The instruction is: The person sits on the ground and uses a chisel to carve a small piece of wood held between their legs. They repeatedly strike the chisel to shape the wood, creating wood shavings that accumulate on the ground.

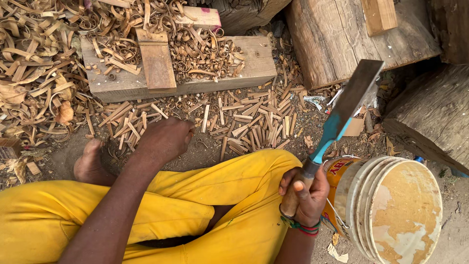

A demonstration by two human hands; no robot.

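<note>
Wrapped tight around the wooden handle of a broad chisel (337,122), the right hand (305,195) is holding the tool upright beside the knee, its flat blade pointing up and away. Over by the wood pile, the left hand (163,139) is reaching down among the split sticks (249,127) lying on the dirt; its fingers are curling under and hidden, so I cannot tell whether its grip is pinching a stick or lying loose. By my judgement the person is picking out the next stick to shave, and the next move is calling for a firm pinch on one piece. One chisel, one stack of cream buckets (391,210) at the right, one grey beam (117,88) strewn with curled shavings (205,54), and dozens of sticks are showing.
</note>
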